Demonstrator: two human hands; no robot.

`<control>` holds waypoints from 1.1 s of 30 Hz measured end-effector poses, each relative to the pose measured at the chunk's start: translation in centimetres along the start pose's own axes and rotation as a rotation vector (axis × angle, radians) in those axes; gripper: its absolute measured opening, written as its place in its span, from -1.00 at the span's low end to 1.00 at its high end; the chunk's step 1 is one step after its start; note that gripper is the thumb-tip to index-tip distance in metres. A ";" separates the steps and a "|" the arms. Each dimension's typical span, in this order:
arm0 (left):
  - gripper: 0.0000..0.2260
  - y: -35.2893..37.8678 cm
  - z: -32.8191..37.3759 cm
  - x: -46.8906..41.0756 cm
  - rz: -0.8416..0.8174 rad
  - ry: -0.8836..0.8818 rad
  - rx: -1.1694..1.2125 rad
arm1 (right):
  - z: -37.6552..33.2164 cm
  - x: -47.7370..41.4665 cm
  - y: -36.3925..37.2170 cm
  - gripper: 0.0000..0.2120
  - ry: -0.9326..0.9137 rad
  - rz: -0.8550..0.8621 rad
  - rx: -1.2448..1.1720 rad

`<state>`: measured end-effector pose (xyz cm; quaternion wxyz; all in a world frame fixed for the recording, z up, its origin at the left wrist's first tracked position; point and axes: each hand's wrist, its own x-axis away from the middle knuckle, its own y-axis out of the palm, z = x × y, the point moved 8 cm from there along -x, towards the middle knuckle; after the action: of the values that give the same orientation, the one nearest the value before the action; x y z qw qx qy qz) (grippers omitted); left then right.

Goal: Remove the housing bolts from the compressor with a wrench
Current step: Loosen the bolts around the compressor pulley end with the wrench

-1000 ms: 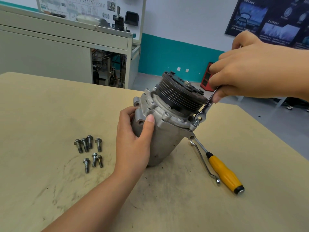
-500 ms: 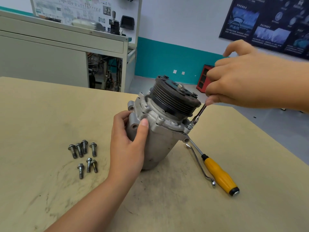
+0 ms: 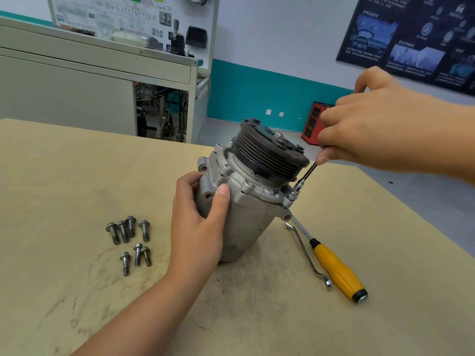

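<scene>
hands: right hand point(image 3: 372, 129) gripped wrench point(image 3: 304, 176); left hand point(image 3: 198, 222) clasped compressor point(image 3: 246, 217) | step judged: loosening right-side bolt point(image 3: 293, 195); seating unclear | next: steady turn

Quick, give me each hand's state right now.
Left hand: gripping the compressor body.
Right hand: gripping the wrench, its head down at the compressor's rim.

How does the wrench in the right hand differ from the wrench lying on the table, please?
The held wrench tilts up, head on a bolt of the compressor; the table wrench lies flat beside the screwdriver. The right hand grips the held wrench; nothing grips the table wrench. The held wrench looks straight; the table wrench is bent. Both are bright metal.
</scene>
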<state>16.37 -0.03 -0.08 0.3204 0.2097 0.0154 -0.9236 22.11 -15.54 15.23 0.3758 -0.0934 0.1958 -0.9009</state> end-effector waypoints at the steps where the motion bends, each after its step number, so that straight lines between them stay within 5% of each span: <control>1: -0.88 0.0 0.0 0.0 0.001 0.002 -0.002 | 0.0 0.0 0.1 -0.25 0.000 -0.002 0.001; 16: -0.72 -0.1 0.3 0.1 0.001 0.003 0.011 | -0.1 0.6 -0.1 -0.28 0.037 0.013 -0.078; 33: -0.89 -0.1 0.0 0.0 -0.001 0.006 -0.015 | -0.2 -0.1 -0.1 -0.78 0.020 0.094 -0.255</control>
<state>16.33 0.00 -0.08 0.3216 0.2104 0.0232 -0.9229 22.09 -15.34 15.12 0.4009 -0.1219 0.3167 -0.8510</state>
